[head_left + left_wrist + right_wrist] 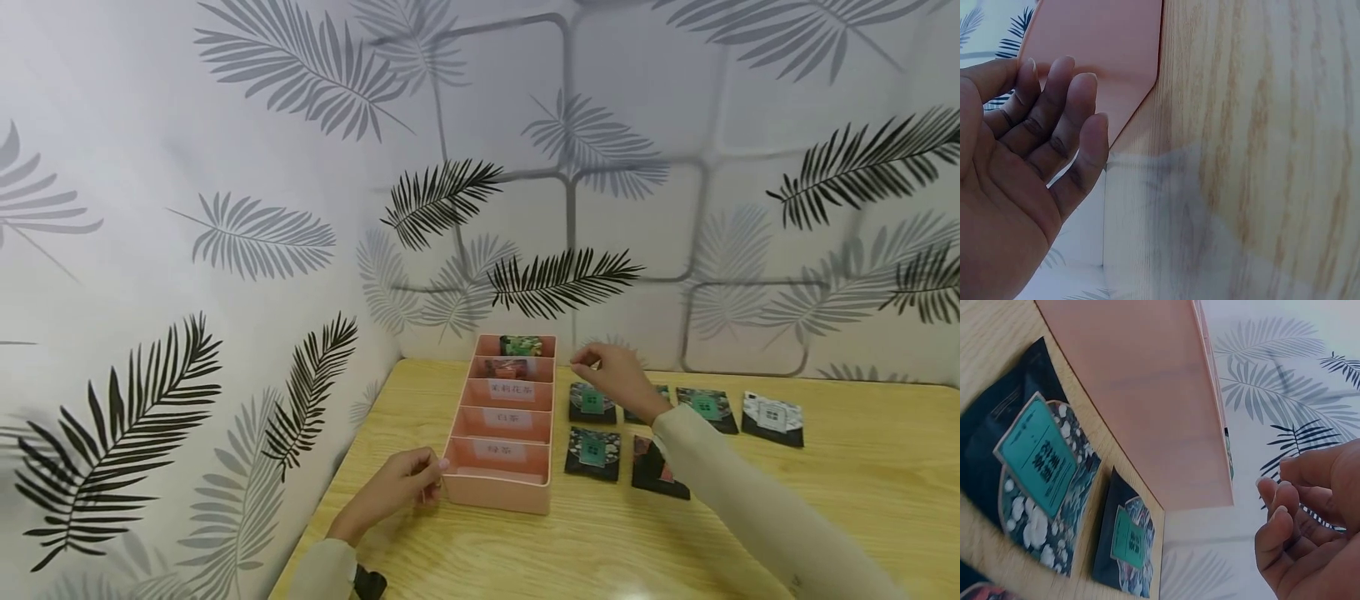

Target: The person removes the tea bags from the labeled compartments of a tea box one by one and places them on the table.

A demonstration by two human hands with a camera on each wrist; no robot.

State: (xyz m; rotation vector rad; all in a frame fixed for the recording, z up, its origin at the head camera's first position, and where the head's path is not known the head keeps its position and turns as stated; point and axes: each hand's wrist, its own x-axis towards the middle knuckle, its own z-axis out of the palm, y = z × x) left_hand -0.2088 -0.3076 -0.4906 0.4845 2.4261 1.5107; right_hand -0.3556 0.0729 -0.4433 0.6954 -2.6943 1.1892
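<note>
A long pink divided box (497,496) stands on the table, with paper labels in its front compartments. Its rearmost compartment holds a green patterned packet (521,345), and a dark red packet (506,367) lies in the one before it. At the box's front left corner, my left hand (397,487) pinches the rim between thumb and finger; the other fingers curl loosely in the left wrist view. My right hand (618,375) hovers right of the box's rear end, fingers loosely bent and nothing visible in them. Below it lies a dark packet with a green label (592,404).
More packets lie right of the box: a white-and-black one (772,418), a green-labelled one (707,408), a black floral one (592,452) and a red-and-black one (651,468) partly under the right sleeve. A leaf-patterned wall (480,308) borders the wooden table (600,550) behind and at left.
</note>
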